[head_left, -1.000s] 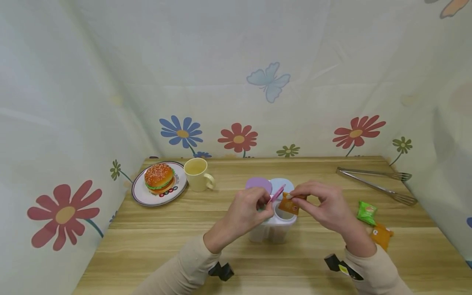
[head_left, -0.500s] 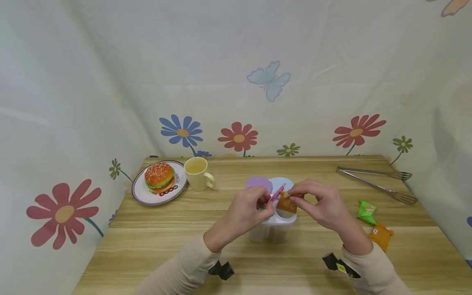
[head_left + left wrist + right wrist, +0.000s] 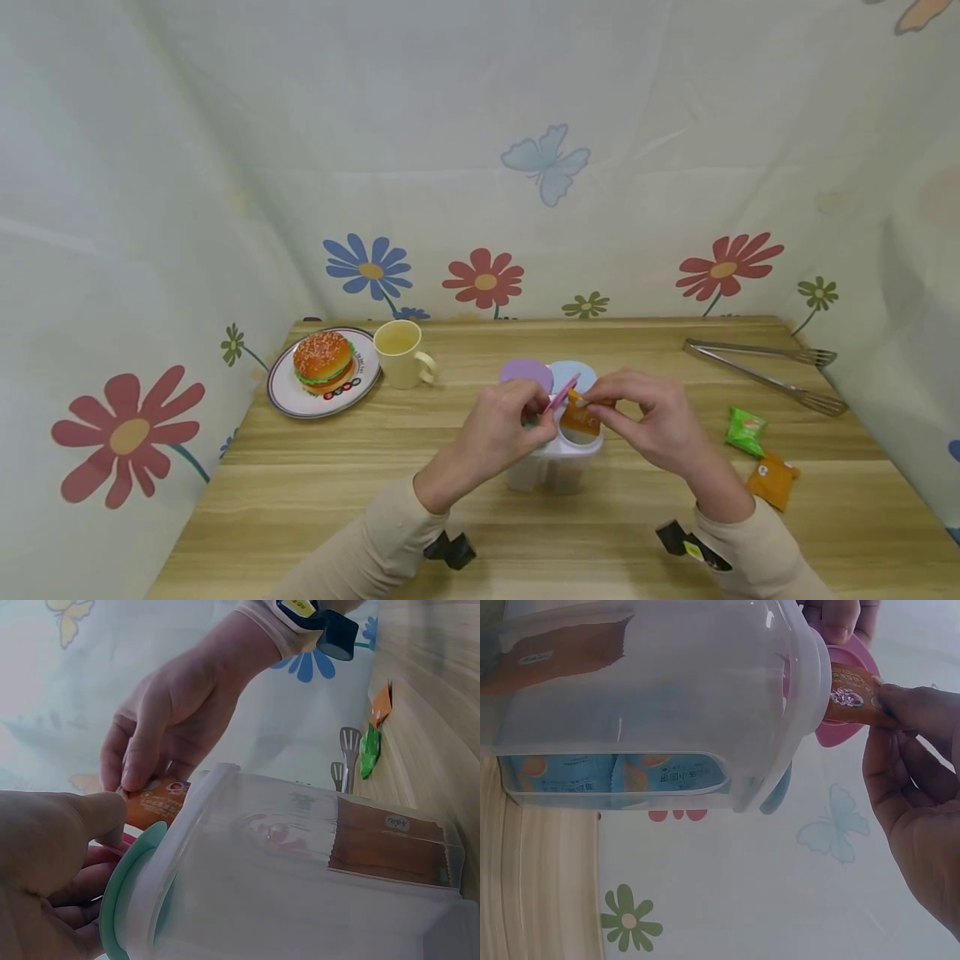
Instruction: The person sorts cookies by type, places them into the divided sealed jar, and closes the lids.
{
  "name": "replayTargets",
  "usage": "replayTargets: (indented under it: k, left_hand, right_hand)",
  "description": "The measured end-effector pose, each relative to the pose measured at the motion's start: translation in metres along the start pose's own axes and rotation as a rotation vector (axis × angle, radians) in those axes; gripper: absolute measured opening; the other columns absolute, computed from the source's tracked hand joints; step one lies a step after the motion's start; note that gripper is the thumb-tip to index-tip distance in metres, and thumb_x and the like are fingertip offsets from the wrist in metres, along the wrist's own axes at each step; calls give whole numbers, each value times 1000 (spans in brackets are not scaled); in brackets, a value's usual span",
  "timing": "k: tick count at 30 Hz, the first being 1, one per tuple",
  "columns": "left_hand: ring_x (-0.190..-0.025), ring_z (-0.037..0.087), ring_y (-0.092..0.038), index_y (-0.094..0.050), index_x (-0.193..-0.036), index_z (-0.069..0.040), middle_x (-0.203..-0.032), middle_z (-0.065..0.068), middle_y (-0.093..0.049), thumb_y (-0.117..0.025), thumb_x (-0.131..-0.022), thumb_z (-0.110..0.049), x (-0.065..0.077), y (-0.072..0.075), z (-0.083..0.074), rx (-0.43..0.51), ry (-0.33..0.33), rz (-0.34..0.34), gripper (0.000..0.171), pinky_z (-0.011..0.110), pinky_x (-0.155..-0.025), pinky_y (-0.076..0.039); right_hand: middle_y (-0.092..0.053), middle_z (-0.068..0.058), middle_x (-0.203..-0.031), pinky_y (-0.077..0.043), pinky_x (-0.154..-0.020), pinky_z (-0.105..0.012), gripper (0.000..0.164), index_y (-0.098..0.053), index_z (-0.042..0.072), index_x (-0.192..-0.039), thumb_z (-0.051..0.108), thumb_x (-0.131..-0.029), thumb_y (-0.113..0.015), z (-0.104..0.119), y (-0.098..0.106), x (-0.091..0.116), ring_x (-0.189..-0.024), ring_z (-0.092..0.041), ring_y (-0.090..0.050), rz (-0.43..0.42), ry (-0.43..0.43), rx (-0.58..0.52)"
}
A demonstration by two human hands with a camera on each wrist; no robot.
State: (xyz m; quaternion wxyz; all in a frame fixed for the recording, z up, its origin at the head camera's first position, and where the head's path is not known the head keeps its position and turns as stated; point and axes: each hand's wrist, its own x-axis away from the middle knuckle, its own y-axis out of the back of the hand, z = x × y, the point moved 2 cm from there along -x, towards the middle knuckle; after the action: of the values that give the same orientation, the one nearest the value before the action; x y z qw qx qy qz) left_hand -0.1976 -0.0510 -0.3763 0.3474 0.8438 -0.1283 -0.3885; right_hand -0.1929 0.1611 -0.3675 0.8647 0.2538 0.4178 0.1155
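Note:
A translucent container stands mid-table, with purple, light blue and green lids down over its other compartments. My left hand holds the pink lid tilted up, seen more fully in the right wrist view. Between thumb and fingers, my right hand pinches a brown-orange snack packet. Its lower end overlaps the uncovered round opening. Through the container's wall another brown packet shows low down. Blue snack packets fill a different compartment.
Right of the container lie a green snack packet and an orange one, with metal tongs behind them. Back left are a plate bearing a hamburger and a yellow mug. Printed cloth hangs around the table.
My right hand has shifted slightly left, bringing the snack packet closer to the pink lid and lower over the opening. My left hand and the lid have stayed put.

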Motion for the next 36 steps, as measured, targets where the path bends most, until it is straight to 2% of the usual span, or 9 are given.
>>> replayTargets:
  k: [10,15,21,27,32,36]
  left_hand:
    - [-65,9,-61,-62,-81,-7,-75,2,-64,-71,-77,-5,1,-1,0,-6,-16,-15,10,8,-60,-47]
    - [-65,8,-60,-62,-81,-7,-74,1,-64,-71,-78,-6,1,-1,0,-1,-22,-18,10,9,-59,-48]
    - [-64,8,-60,-62,-82,-7,-75,1,-65,-71,-78,-6,0,-1,0,4,-21,-18,10,10,-59,-49]
    - [-65,8,-60,-62,-83,-7,-75,1,-64,-72,-78,-7,1,-1,0,-7,-17,-14,10,8,-59,-48]
    - [-65,9,-58,-62,-83,-7,-75,1,-64,-72,-79,-7,1,-1,-1,-3,0,-5,11,8,-59,-47]
    - [-65,9,-58,-62,-83,-7,-75,1,-64,-72,-79,-8,1,0,-1,-2,6,-8,11,9,-59,-47]
  right_hand:
    - [-72,-3,-89,-52,-71,-14,35,-73,10,-94,-13,-68,-79,-1,-7,4,-81,-11,-66,-22,102,-45]
    - [-72,0,-88,-53,-70,-13,32,-74,10,-93,-10,-69,-79,-5,-14,11,-76,-10,-65,19,98,-33]
    - [-70,0,-87,-51,-69,-14,29,-73,10,-92,-9,-70,-79,-9,-15,15,-76,-10,-62,20,87,-31]
    - [-69,3,-92,-52,-70,-16,24,-74,14,-90,-3,-74,-79,-9,-13,18,-81,-8,-62,48,37,38]
    - [-65,5,-97,-49,-75,-17,24,-76,15,-94,3,-74,-80,-7,-12,19,-88,-9,-59,82,50,122]
    - [-63,6,-98,-47,-74,-18,18,-77,14,-94,13,-76,-81,-7,-12,19,-92,-7,-53,134,61,173]
